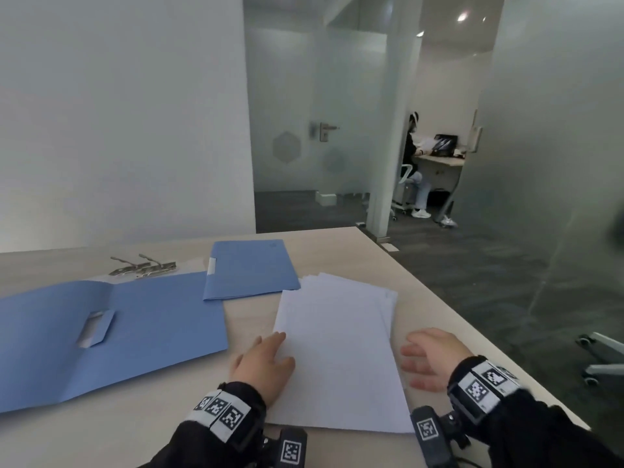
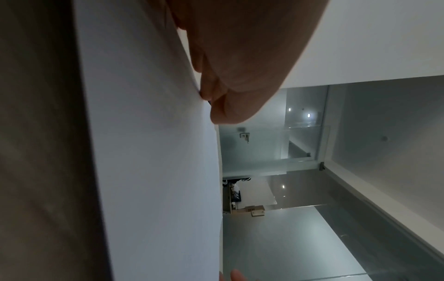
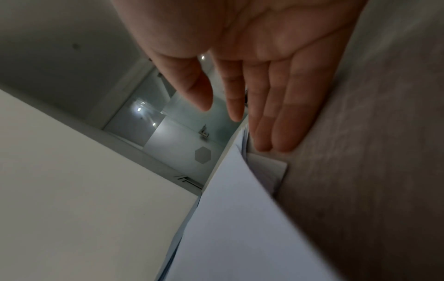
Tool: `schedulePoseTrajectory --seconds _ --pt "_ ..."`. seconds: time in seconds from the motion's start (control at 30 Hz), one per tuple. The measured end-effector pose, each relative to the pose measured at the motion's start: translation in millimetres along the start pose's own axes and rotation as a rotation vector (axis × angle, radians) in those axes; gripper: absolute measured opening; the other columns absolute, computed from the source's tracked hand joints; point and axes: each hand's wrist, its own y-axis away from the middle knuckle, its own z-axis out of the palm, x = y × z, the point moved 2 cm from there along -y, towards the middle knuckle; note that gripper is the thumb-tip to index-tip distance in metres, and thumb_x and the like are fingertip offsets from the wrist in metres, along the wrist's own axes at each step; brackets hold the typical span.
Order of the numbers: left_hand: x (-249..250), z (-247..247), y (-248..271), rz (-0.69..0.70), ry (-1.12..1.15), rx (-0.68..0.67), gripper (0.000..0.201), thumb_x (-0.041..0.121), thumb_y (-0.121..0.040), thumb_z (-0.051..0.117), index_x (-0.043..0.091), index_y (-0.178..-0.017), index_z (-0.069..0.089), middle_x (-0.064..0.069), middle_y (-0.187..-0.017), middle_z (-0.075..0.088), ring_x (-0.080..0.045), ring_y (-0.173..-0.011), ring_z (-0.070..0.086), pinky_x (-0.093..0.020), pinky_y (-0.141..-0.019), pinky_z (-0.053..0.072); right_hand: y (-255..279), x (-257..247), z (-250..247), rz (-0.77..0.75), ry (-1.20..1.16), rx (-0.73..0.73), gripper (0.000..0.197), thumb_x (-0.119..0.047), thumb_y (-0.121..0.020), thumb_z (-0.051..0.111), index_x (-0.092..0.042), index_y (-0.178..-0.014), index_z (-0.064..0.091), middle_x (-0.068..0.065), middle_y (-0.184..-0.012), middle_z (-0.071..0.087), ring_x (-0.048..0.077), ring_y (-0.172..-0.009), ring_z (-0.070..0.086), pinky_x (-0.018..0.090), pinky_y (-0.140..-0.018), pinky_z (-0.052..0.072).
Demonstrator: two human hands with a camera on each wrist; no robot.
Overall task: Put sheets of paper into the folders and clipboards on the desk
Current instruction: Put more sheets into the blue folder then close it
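A stack of white paper (image 1: 337, 352) lies on the desk in front of me, its sheets fanned a little at the far end. My left hand (image 1: 268, 358) rests flat on the top sheet's left edge, fingers straight; the left wrist view shows the left hand (image 2: 230, 72) pressing on the paper (image 2: 156, 161). My right hand (image 1: 427, 358) hovers open beside the stack's right edge, fingers spread. In the right wrist view the right hand (image 3: 259, 91) has straight fingers beside the paper (image 3: 240, 228). An open blue folder (image 1: 141, 336) lies to the left, and a closed blue folder (image 1: 251, 270) lies behind it.
Metal clips (image 1: 145, 266) of clear clipboards sit at the back left of the desk (image 1: 354, 251). The desk's right edge runs diagonally close to my right hand. A chair base (image 1: 601, 359) stands on the floor at right. Someone sits at a far desk beyond glass walls.
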Motion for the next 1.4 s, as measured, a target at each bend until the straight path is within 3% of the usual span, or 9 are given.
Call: schedulePoseTrajectory --seconds 0.23,0.37,0.67,0.83,0.97,1.07,1.17,1.27,1.4 --pt "3.7 7.8 4.6 0.017 -0.025 -0.057 0.049 0.034 -0.092 0.037 0.047 -0.139 0.036 0.023 -0.150 0.035 -0.001 -0.147 0.010 -0.038 -0.120 0.000 3.9 1.3 -5.0 0.082 -0.032 -0.077 0.018 -0.015 -0.091 0.054 -0.005 -0.101 0.063 0.015 -0.086 0.078 0.034 -0.085 0.072 0.045 -0.077 0.058" --pt "2.0 8.0 7.4 0.031 -0.009 -0.033 0.048 0.036 -0.092 0.042 0.046 -0.138 0.036 0.023 -0.155 0.025 0.000 -0.147 0.010 -0.037 -0.120 -0.001 2.6 3.5 -5.0 0.094 0.014 -0.110 0.024 -0.016 -0.089 0.056 0.001 -0.101 0.069 0.016 -0.092 0.077 0.037 -0.096 0.071 0.047 -0.084 0.057" --pt "-2.9 12.7 7.8 0.027 0.064 -0.021 0.044 0.031 -0.089 0.043 0.051 -0.129 0.045 0.031 -0.150 0.030 0.005 -0.144 0.012 -0.034 -0.119 -0.005 -10.3 4.9 -6.0 0.123 0.067 -0.078 0.026 -0.022 -0.092 0.058 0.000 -0.103 0.067 0.020 -0.100 0.074 0.039 -0.099 0.070 0.043 -0.079 0.057" --pt "-4.2 13.8 5.9 0.021 0.075 -0.056 0.041 0.032 -0.091 0.038 0.053 -0.125 0.048 0.033 -0.142 0.039 0.008 -0.143 0.011 -0.033 -0.119 -0.009 -19.9 1.4 -8.4 0.088 0.173 -0.064 0.025 -0.025 -0.088 0.066 -0.002 -0.098 0.069 0.019 -0.095 0.075 0.039 -0.092 0.071 0.048 -0.088 0.055" --pt "-4.8 13.4 6.2 0.017 0.077 -0.074 0.035 0.035 -0.092 0.036 0.061 -0.112 0.049 0.033 -0.141 0.040 0.008 -0.143 0.011 -0.034 -0.119 -0.010 -22.4 -3.3 -4.8 0.044 0.258 -0.095 0.019 -0.012 -0.089 0.065 0.004 -0.099 0.069 0.015 -0.084 0.072 0.028 -0.074 0.068 0.030 -0.063 0.050" --pt "-3.7 11.6 7.2 0.028 0.107 -0.068 0.033 0.033 -0.092 0.038 0.062 -0.104 0.047 0.035 -0.141 0.039 0.008 -0.143 0.013 -0.034 -0.119 -0.009 -23.0 -2.9 -0.9 -0.011 0.338 -0.105 0.020 -0.010 -0.087 0.066 0.002 -0.103 0.069 0.016 -0.091 0.073 0.030 -0.081 0.069 0.030 -0.067 0.051" --pt "-5.3 8.6 7.3 0.052 0.150 -0.045 0.032 0.031 -0.090 0.045 0.060 -0.106 0.045 0.035 -0.143 0.034 0.007 -0.142 0.018 -0.034 -0.119 -0.003 -20.6 -3.0 0.4 -0.113 0.395 -0.073 0.007 -0.012 -0.087 0.065 -0.008 -0.086 0.071 0.013 -0.089 0.074 0.032 -0.086 0.070 0.032 -0.074 0.054" --pt "-5.8 2.8 9.2 0.052 0.239 0.014 0.034 0.027 -0.089 0.051 0.058 -0.103 0.046 0.025 -0.138 0.044 -0.003 -0.137 0.036 -0.036 -0.120 0.016 -7.7 -8.6 0.0 -0.245 0.395 -0.030 0.016 -0.014 -0.090 0.061 -0.017 -0.076 0.068 0.003 -0.082 0.073 0.025 -0.079 0.069 0.024 -0.062 0.049" --pt "1.6 -10.2 14.6 0.024 0.467 0.078 0.035 0.022 -0.091 0.054 0.040 -0.122 0.052 0.011 -0.124 0.057 -0.010 -0.107 0.059 -0.029 -0.089 0.048 8.8 -21.8 -8.7 -0.391 0.299 -0.007 0.018 -0.015 -0.091 0.059 -0.019 -0.078 0.070 0.000 -0.080 0.075 0.020 -0.073 0.071 0.024 -0.060 0.051"
